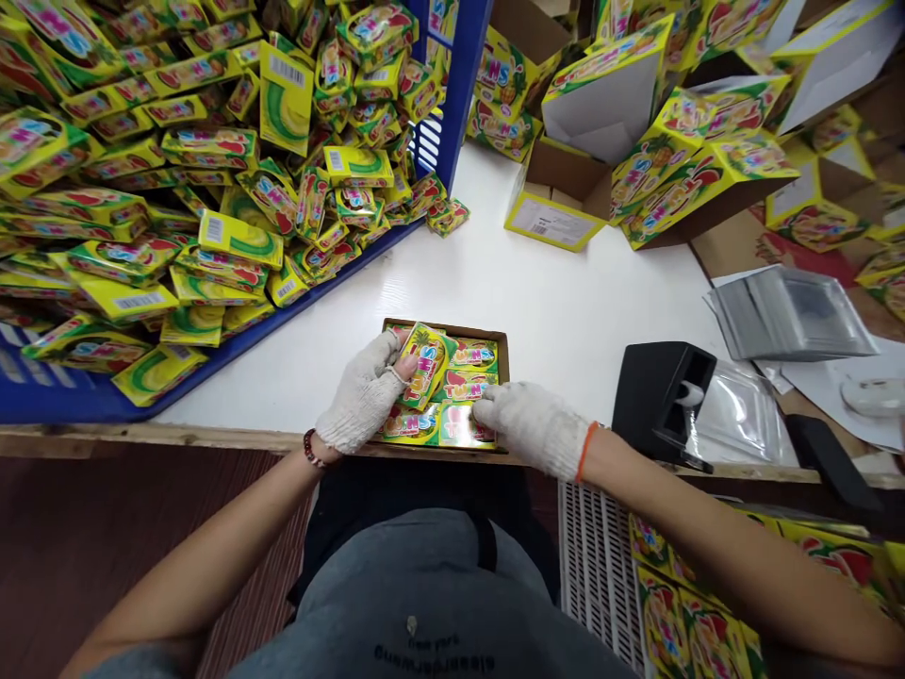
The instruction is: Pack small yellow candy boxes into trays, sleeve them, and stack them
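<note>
A small brown cardboard tray sits at the near edge of the white table, filled with yellow fruit-printed packets. My left hand, in a white knit glove, is closed on one tilted packet over the tray's left side. My right hand, also gloved, rests on the tray's near right corner, fingertips pressed on a packet lying there.
A blue crate heaped with loose packets fills the left. Open printed cartons crowd the back right. A black tape dispenser and clear plastic sleeves lie to the right. A white basket with packets stands below the table edge.
</note>
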Action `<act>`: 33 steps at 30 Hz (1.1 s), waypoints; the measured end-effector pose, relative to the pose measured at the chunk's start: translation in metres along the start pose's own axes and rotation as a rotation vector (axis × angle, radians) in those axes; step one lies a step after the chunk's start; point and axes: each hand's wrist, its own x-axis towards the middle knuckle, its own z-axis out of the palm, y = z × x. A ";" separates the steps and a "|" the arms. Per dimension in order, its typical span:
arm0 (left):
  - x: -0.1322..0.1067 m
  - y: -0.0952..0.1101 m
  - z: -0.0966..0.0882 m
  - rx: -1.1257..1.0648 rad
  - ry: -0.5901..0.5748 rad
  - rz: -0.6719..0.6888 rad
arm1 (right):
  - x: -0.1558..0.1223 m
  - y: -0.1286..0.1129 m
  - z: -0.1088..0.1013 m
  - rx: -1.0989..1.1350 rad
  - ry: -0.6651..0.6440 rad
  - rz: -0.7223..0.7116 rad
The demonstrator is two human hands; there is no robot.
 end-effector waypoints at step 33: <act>0.085 0.034 -0.177 1.225 0.302 0.209 | 0.025 0.032 -0.010 0.496 0.155 0.325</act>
